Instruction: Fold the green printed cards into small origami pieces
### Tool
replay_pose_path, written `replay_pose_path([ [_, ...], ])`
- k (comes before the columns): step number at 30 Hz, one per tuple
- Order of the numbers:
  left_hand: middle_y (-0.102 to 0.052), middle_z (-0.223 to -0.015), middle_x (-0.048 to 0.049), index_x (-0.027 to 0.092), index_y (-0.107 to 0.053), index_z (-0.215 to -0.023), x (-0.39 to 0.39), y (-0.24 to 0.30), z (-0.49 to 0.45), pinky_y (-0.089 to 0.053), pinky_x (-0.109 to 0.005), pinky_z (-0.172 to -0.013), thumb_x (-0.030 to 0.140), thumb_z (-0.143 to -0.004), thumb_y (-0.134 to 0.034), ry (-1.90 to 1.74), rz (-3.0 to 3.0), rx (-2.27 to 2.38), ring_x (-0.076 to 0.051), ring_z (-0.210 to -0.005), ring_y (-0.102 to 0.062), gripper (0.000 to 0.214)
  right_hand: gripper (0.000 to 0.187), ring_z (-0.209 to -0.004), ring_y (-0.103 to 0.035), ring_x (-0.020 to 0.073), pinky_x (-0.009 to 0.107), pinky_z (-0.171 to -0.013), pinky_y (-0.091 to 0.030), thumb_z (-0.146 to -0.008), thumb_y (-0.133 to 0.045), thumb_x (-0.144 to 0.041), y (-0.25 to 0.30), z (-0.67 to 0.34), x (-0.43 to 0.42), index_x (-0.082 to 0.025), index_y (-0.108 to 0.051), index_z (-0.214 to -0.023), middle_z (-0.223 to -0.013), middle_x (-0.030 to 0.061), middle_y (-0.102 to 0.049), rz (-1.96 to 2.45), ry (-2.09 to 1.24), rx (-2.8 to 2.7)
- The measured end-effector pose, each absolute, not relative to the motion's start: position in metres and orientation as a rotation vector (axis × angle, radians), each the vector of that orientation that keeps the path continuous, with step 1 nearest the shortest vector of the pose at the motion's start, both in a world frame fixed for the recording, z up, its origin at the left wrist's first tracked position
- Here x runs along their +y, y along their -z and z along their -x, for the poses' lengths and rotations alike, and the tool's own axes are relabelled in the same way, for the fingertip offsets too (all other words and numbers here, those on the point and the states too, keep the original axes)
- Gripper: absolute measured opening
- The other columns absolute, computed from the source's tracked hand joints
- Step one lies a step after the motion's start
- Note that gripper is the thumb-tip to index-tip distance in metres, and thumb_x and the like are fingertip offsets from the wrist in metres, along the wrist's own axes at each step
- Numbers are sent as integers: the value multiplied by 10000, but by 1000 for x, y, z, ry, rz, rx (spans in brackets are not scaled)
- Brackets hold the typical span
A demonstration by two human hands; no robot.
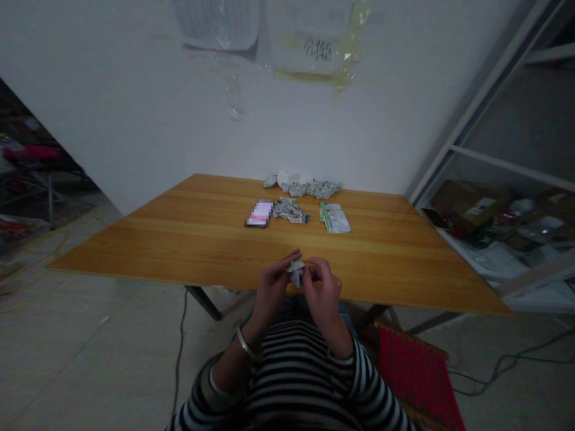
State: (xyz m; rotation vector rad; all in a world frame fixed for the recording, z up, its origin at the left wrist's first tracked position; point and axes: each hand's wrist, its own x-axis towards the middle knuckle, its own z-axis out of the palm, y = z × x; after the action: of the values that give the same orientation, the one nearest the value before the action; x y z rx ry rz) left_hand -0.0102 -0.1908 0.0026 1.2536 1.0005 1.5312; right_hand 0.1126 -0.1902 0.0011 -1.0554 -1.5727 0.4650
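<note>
Between my two hands, just above the table's front edge, is a small folded piece of whitish paper [296, 272]. My left hand [273, 281] grips its left side, fingers pointing up and away from me. Fingertips of my right hand [322, 286] pinch the right side. Farther back on the wooden table [202, 239] lie a crumpled printed paper [290, 210], a flat stack of printed sheets with green edges [335, 218], and a phone with a blurred-out screen [260, 213] to the left.
Several crumpled paper pieces [309, 186] lie in a row along the white wall. A red woven stool [417, 377] stands at my right. Cables [494, 377] run over the floor. Cardboard boxes [471, 206] sit behind the frame at right.
</note>
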Motion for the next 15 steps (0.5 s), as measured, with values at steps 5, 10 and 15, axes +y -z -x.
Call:
replay_pose_path([
  [5, -713, -1181, -115, 169, -706, -1166, -191, -4, 11, -492, -378, -968, 224, -760, -710, -1402, -934, 864, -269, -1098, -654, 410, 264, -744, -653, 161, 259, -662, -493, -857, -505, -121, 0, -114, -184, -212, -741, -933, -835, 41, -716, 867, -558, -1519],
  [10, -665, -1273, -91, 195, -728, -1123, -193, -6, 8, -456, -375, -1017, 229, -748, -723, -1412, -1006, 887, -277, -1203, -589, 377, 170, -545, -545, 120, 216, -509, -419, -762, -556, -112, 7, -112, -181, -181, -711, -767, -644, -12, -630, 895, -783, -1240],
  [15, -707, -1199, -94, 196, -720, -1140, -196, -10, 4, -495, -341, -949, 276, -762, -732, -1390, -1007, 888, -258, -1107, -642, 387, 124, -545, -501, 118, 212, -507, -384, -743, -550, -132, 12, -112, -179, -185, -627, -661, -604, -31, -554, 833, -830, -1160],
])
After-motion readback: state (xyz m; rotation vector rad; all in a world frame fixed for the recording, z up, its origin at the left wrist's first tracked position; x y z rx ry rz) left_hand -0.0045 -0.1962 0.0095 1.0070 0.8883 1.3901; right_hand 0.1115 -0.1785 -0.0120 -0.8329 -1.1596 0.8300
